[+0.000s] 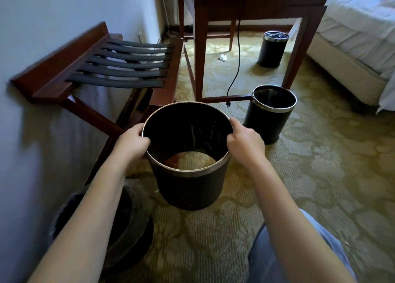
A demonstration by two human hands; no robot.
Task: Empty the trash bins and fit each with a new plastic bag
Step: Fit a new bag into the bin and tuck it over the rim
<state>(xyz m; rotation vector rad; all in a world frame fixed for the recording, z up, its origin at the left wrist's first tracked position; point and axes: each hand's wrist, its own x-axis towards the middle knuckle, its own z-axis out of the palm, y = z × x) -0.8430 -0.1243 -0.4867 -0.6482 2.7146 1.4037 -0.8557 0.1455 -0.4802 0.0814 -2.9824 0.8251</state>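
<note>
Patterned yellow-green carpet (310,197) covers a hotel-type room, with a luggage rack (119,62) against the left wall, a wooden desk (299,47) ahead and a bed (352,26) at right. The near bin (188,188), black with a metal rim (186,173), sits low over the carpet in front of me, tilted mouth-up toward the camera. The left hand (132,141) is curled over the rim's left side and gripping it. The right hand (245,141) pinches the right side, thumb inside and forefinger laid along the edge. I judge it rigid and light, probably empty, with a smooth wall that could slip, so the rim on opposite sides is the sensible hold. The pale oval at its bottom could be reflection or carpet showing through; I can't tell, nor whether its base touches the floor. A second bin (265,124) stands just beside the desk leg, its inside too dark to read. A far bin (270,52) under the desk shows something crinkled at its mouth, likely a bag. A dark heap (106,229) under my left forearm is blurred and unidentifiable.
</note>
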